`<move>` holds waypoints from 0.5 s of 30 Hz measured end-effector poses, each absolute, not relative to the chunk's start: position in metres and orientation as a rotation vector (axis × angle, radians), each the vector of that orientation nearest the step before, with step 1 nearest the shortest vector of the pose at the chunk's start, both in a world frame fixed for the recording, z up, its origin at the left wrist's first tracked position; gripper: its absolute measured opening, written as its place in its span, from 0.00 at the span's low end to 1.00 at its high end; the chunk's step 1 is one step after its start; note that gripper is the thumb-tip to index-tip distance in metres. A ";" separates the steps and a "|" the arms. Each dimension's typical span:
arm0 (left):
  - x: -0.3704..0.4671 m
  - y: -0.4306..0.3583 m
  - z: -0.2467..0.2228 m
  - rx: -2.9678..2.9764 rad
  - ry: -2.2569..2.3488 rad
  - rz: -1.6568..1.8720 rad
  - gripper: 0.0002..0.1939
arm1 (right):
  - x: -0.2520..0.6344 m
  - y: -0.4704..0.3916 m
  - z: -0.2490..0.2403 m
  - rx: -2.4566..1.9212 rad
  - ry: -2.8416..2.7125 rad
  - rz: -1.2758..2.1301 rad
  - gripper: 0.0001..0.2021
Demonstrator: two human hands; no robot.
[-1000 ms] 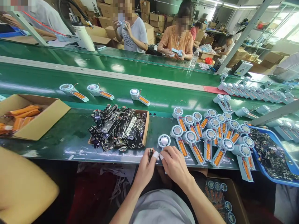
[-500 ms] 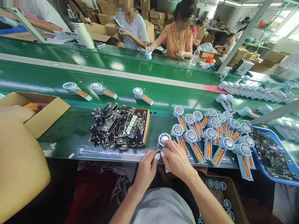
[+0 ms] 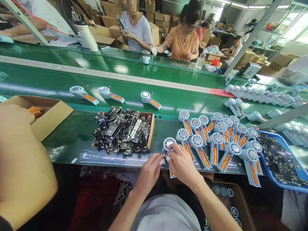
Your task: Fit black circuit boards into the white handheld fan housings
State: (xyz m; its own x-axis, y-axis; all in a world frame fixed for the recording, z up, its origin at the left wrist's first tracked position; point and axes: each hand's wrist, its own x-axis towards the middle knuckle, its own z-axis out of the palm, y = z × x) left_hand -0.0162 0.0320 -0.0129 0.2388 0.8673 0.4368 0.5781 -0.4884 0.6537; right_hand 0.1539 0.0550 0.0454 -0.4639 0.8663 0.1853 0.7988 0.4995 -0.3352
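Note:
A light-blue handheld fan body (image 3: 168,142) lies at the table's front edge, its round head toward the belt and an orange strip showing in its handle. My right hand (image 3: 182,165) is closed over the handle, the fingers reaching the lower rim of the head. Close against it, my left hand (image 3: 149,171) pinches thumb to forefinger at the handle's side; a small dark bit shows between the hands, too small to name. White covers sit on both thumbs. Left of my hands, black circuit boards (image 3: 125,130) are heaped in a shallow cardboard box (image 3: 152,131).
Several similar fan bodies (image 3: 213,138) crowd the table at right, beside a blue tray (image 3: 270,175) of dark boards. Fan bodies ride the green belt (image 3: 115,77). A neighbour's arm (image 3: 26,166) reaches to a cardboard box (image 3: 51,118) at left. Co-workers stand across the belt.
The fan bodies on the belt have shifted slightly right. Across the belt, a co-worker's hand has come off a blue piece, now standing on the ledge. My hands stay almost in place.

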 end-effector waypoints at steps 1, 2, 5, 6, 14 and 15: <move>-0.016 0.033 -0.011 2.080 1.306 1.125 0.15 | 0.154 0.054 0.043 -1.388 -2.408 0.283 0.10; -0.016 0.033 -0.008 2.002 1.292 1.124 0.14 | 0.153 0.053 0.041 -1.383 -2.391 0.279 0.10; -0.015 0.036 0.000 1.783 1.342 1.102 0.12 | 0.151 0.051 0.035 -1.387 -2.344 0.261 0.11; -0.014 0.037 0.002 1.706 1.367 1.089 0.12 | 0.151 0.050 0.033 -1.391 -2.336 0.251 0.11; -0.003 0.045 0.012 1.278 1.362 0.984 0.12 | 0.149 0.046 0.035 -1.326 -2.405 0.189 0.13; -0.001 0.045 0.011 1.243 1.366 0.985 0.12 | 0.150 0.046 0.034 -1.312 -2.403 0.189 0.14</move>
State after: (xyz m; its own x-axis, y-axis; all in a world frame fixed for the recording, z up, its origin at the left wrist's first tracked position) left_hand -0.0013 0.0452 0.0113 0.0297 0.9887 -0.1466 0.1736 0.1394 0.9749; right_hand 0.1496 0.0462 0.0343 -0.4827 0.8315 0.2750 0.7782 0.5513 -0.3009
